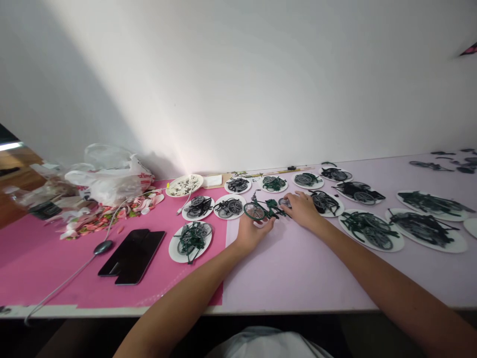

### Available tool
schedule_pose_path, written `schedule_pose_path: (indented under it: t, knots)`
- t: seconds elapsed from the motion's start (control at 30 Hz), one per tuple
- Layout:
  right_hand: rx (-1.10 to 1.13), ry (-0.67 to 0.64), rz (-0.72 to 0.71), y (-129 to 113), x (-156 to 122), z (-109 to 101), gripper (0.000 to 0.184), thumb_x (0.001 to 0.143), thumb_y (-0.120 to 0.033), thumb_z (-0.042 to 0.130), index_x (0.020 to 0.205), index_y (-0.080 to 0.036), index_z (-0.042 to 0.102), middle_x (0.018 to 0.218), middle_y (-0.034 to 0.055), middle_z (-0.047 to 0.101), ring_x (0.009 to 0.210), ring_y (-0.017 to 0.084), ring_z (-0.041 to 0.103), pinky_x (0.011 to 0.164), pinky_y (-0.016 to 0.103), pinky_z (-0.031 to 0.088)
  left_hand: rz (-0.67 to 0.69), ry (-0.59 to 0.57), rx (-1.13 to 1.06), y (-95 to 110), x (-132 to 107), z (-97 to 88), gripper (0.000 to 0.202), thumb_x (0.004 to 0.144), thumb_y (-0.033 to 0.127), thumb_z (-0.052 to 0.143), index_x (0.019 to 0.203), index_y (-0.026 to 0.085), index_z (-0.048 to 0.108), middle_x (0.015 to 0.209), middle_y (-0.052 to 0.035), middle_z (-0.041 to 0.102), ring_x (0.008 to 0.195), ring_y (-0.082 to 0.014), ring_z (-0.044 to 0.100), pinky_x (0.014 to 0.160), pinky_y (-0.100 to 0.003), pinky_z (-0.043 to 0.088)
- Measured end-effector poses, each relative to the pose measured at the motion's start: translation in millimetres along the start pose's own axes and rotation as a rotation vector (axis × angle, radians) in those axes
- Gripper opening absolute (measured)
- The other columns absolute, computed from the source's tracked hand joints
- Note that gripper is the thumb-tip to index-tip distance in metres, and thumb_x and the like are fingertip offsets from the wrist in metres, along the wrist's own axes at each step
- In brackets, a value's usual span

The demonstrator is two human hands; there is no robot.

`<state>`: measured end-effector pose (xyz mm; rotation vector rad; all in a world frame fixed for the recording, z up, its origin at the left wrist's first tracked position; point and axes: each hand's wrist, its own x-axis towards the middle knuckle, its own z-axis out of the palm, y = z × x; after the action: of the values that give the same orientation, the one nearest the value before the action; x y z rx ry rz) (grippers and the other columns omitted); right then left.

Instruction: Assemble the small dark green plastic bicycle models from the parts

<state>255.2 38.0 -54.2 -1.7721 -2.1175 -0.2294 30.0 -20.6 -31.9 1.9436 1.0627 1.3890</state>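
A small dark green model bicycle (264, 209) stands on the pale pink table between my two hands. My left hand (252, 230) is closed round its frame from below, next to the grey-spoked front wheel. My right hand (302, 209) lies curled at the bicycle's rear end, its fingers pressed on a grey wheel (285, 202). Several white plates of green and black bicycle parts (191, 240) surround the hands.
A black phone (132, 255) lies on the bright pink mat at the left beside a cable and a grey plug (103, 246). Plastic bags (108, 177) and pink-white scraps are piled at the far left. More part plates (423, 231) fill the right side.
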Motion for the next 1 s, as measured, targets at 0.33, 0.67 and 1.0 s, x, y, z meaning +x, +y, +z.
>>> schedule_pose_path:
  t: [0.33,0.67,1.0]
  knots:
    - [-0.062,0.053,-0.037,0,5,-8,0.031,0.107,-0.029,0.039,0.115,-0.019,0.067,0.105,0.0146,0.078,0.121,0.031,0.061,0.114,0.055,0.023,-0.127,0.034,-0.064,-3,2,1.0,0.030,0.082,0.048,0.074,0.077,0.018,0.070,0.072,-0.0056,0.072,0.066,-0.0179,0.067,0.060,-0.027,0.053]
    - [-0.096,0.095,0.049,0,4,-22,0.037,0.103,-0.021,0.038,0.131,-0.015,0.062,0.097,0.0177,0.077,0.099,0.032,0.066,0.101,0.047,0.032,-0.190,0.071,-0.072,-8,3,1.2,0.037,0.082,0.052,0.073,0.086,0.016,0.070,0.078,-0.0074,0.073,0.068,-0.0185,0.066,0.063,-0.028,0.051]
    - [0.204,0.376,-0.063,-10,0,-35,0.031,0.104,-0.030,0.044,0.115,-0.019,0.070,0.104,0.0155,0.073,0.106,0.031,0.061,0.097,0.043,0.045,-0.217,0.054,-0.132,-6,3,-2.6,0.042,0.087,0.059,0.067,0.088,0.017,0.064,0.077,-0.0070,0.073,0.071,-0.0190,0.067,0.062,-0.027,0.049]
